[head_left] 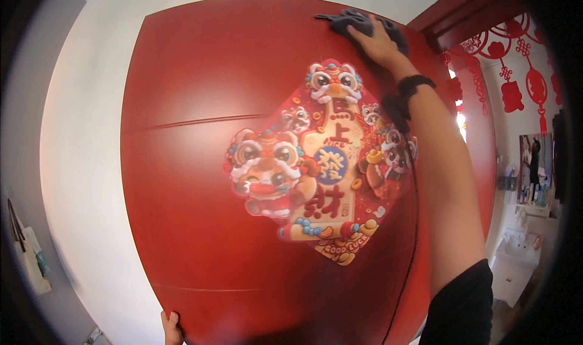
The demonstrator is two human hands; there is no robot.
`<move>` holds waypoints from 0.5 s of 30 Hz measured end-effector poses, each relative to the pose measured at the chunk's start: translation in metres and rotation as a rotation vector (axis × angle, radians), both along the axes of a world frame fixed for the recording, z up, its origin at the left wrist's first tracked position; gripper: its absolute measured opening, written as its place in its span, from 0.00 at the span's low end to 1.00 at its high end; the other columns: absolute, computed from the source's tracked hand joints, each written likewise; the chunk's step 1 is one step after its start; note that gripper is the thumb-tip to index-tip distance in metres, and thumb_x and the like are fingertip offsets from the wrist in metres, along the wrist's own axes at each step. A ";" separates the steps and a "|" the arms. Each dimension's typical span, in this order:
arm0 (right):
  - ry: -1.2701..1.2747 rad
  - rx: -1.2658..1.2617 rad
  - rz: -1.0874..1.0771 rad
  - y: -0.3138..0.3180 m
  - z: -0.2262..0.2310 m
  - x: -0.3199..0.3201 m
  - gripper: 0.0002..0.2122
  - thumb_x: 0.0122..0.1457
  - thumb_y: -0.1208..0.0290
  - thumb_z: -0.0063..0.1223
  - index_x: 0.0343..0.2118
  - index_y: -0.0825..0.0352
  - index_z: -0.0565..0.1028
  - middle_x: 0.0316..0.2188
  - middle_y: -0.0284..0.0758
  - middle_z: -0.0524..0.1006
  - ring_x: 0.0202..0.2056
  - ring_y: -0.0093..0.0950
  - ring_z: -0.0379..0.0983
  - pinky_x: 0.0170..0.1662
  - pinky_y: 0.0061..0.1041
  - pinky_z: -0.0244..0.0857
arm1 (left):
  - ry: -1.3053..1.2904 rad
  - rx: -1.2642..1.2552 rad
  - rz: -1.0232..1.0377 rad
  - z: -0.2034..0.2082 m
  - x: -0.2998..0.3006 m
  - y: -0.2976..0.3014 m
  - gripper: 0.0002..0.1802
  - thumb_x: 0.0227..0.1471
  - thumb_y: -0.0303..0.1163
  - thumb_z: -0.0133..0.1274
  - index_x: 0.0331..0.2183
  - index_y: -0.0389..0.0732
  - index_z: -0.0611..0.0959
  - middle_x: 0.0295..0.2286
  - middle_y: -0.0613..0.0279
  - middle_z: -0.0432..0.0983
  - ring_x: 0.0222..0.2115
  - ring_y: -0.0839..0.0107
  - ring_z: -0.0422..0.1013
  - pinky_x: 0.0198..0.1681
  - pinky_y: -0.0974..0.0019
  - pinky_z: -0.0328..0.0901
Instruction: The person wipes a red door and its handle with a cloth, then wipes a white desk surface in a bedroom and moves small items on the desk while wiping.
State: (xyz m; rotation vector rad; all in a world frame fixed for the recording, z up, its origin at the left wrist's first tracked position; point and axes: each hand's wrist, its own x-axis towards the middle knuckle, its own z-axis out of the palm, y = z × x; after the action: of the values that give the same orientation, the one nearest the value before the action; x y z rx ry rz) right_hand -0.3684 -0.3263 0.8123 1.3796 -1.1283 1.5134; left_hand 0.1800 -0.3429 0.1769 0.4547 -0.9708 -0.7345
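Observation:
A glossy red door (182,78) fills the middle of the head view. Stretched up to its top right, my right hand (378,41) presses a dark grey cloth (353,22) against the surface, fingers closed over it. Part of the cloth bunches out left of the fingers. Low on the left, my left hand (172,328) grips the door's edge; only some of its fingers show. A diamond-shaped festive sticker (331,163) with cartoon lion figures is on the door, below my right hand.
A black fluffy band (415,85) circles my right wrist, and a dark cord (408,272) hangs beside the arm. Right of the door are red paper hangings (535,84), a white washbasin (519,248) and a shelf of bottles (534,208). A bag (30,260) hangs at far left.

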 end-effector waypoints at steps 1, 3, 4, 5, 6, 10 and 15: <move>-0.059 0.002 -0.011 0.005 -0.006 -0.028 0.50 0.49 0.29 0.42 0.66 0.65 0.46 0.66 0.42 0.48 0.67 0.37 0.41 0.65 0.45 0.38 | -0.009 0.008 -0.007 0.004 -0.008 -0.001 0.36 0.43 0.48 0.64 0.46 0.33 0.70 0.43 0.52 0.72 0.43 0.62 0.70 0.48 0.58 0.65; -0.162 -0.024 -0.017 0.012 -0.022 -0.058 0.50 0.50 0.29 0.39 0.66 0.66 0.45 0.67 0.41 0.46 0.67 0.37 0.40 0.65 0.46 0.34 | -0.050 0.053 0.093 0.013 -0.014 0.010 0.41 0.45 0.55 0.60 0.50 0.34 0.67 0.46 0.52 0.69 0.47 0.60 0.67 0.52 0.55 0.62; -0.169 -0.016 -0.017 0.009 -0.026 -0.071 0.50 0.50 0.29 0.39 0.66 0.66 0.45 0.67 0.41 0.46 0.67 0.37 0.40 0.65 0.46 0.34 | -0.075 0.084 0.110 0.006 -0.008 0.005 0.39 0.49 0.53 0.55 0.52 0.33 0.67 0.47 0.53 0.69 0.46 0.60 0.67 0.52 0.55 0.62; -0.255 -0.034 -0.015 0.001 -0.029 -0.079 0.49 0.51 0.30 0.37 0.66 0.67 0.45 0.67 0.40 0.45 0.68 0.36 0.39 0.65 0.46 0.32 | -0.080 0.088 0.105 0.013 -0.013 0.008 0.39 0.49 0.53 0.55 0.52 0.33 0.67 0.47 0.53 0.69 0.46 0.60 0.67 0.52 0.55 0.62; -0.341 -0.052 -0.016 -0.005 -0.031 -0.087 0.49 0.52 0.30 0.36 0.66 0.67 0.45 0.67 0.40 0.44 0.68 0.36 0.38 0.66 0.45 0.30 | -0.107 0.045 0.053 0.021 -0.018 0.011 0.39 0.50 0.53 0.55 0.53 0.34 0.66 0.48 0.53 0.69 0.47 0.59 0.67 0.52 0.55 0.62; -0.373 -0.003 0.098 -0.001 -0.039 -0.049 0.48 0.52 0.30 0.33 0.66 0.67 0.44 0.67 0.43 0.44 0.68 0.37 0.36 0.66 0.45 0.26 | -0.093 0.021 0.053 0.011 -0.010 0.017 0.39 0.50 0.51 0.55 0.53 0.34 0.64 0.49 0.52 0.67 0.49 0.58 0.66 0.53 0.55 0.61; -0.130 0.031 0.141 0.015 -0.034 0.015 0.49 0.52 0.30 0.35 0.66 0.67 0.44 0.67 0.46 0.44 0.68 0.40 0.36 0.66 0.45 0.27 | -0.151 0.032 -0.039 0.022 -0.020 0.021 0.40 0.49 0.53 0.57 0.52 0.33 0.65 0.48 0.52 0.68 0.48 0.61 0.66 0.53 0.56 0.61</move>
State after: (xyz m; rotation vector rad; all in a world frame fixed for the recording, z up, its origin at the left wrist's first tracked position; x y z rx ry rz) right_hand -0.3531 -0.3117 0.7785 1.4236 -1.1585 1.7137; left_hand 0.1603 -0.3221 0.1986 0.5261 -1.1130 -0.7595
